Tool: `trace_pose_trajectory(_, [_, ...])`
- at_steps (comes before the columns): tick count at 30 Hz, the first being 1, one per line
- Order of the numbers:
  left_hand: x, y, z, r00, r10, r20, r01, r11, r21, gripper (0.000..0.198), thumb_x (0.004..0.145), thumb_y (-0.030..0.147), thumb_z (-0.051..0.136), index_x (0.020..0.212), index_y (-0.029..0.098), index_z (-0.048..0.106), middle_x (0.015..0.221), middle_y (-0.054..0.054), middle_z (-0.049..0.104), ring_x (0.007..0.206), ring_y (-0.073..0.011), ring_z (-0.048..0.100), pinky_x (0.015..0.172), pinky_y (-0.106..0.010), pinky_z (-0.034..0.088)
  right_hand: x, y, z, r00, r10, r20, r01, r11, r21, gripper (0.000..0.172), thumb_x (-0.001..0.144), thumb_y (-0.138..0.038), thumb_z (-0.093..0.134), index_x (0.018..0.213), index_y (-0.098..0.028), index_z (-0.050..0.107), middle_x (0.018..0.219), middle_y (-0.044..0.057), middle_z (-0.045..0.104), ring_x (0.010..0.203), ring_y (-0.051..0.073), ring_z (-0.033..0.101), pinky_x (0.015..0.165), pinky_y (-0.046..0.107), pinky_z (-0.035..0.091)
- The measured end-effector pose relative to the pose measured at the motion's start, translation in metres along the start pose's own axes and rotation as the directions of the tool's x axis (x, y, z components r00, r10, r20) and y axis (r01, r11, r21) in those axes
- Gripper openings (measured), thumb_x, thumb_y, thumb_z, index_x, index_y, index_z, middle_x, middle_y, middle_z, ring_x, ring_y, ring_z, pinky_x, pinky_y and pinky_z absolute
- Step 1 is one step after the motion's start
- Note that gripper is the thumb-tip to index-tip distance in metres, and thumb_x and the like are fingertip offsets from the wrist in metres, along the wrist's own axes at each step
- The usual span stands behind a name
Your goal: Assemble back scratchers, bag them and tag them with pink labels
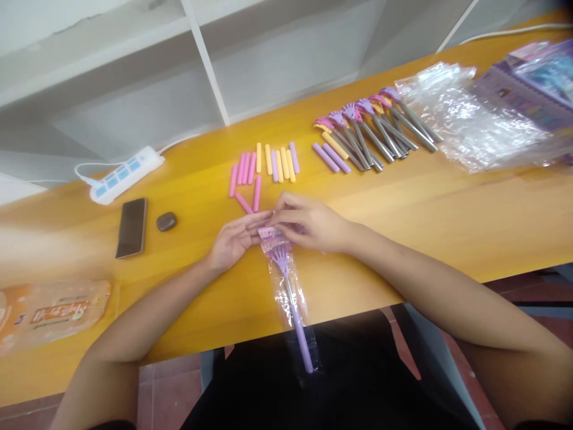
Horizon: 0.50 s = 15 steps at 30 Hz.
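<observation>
1. The wooden table [447, 221] is the largest thing, running across the view, its near edge at the person's dark clothing.
2. At the far right lies a heap of clear bags [470, 125], too overlapped to count, against purple printed packaging [514, 89].
3. One orange-printed package [62, 310] lies flat at the left edge.
4. Metal rods [378, 140] with small hand-shaped heads lie side by side left of that heap, heads away from the person; they cross too much for a sure count.
5. One purple scratcher [296, 316] lies inside a slim bag [278, 292] in front of the person. Its long axis runs toward the body, slanting slightly right; the clawed head points away, up to the hands, and the handle end reaches past the table edge.
6. One white power strip [128, 174] sits at the left rear.
7. The right hand [308, 221] pinches the slim bag's top end; the left hand [233, 242] has its fingers stretched to the same end, and whether they grip cannot be told.
8. One dark phone [131, 227] lies below the strip.
9. Sixteen loose sticks: six pink [246, 168], six yellow [285, 163], four purple [294, 157]; one yellow and two purple lie beside the rods.
10. One small dark case [166, 221] is near the phone.
</observation>
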<state>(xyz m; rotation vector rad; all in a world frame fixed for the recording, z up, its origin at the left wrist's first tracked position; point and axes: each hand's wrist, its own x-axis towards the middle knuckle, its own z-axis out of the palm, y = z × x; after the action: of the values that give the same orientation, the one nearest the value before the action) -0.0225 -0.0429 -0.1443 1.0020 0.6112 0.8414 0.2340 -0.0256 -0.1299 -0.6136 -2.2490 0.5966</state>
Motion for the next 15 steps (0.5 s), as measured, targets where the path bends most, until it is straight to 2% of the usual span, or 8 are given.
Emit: trace_pose_trajectory(15, [-0.0005, 0.0007, 0.0008, 1.000, -0.014, -0.026, 0.014, 1.000, 0.019, 0.052, 0.095, 0.049, 0.070, 0.134, 0.016, 0.080, 0.145, -0.019, 0.075, 0.136, -0.0383, 0.070, 0.111, -0.052, 0.057, -0.0039, -0.0007, 0.0042, 0.999, 0.002, 0.049, 0.001, 0.997, -0.076, 0.018, 0.106, -0.023, 0.060, 0.111, -0.019, 0.078, 0.112, 0.008, 0.064, 0.089, 0.016, 0.061, 0.074, 0.031, 0.050])
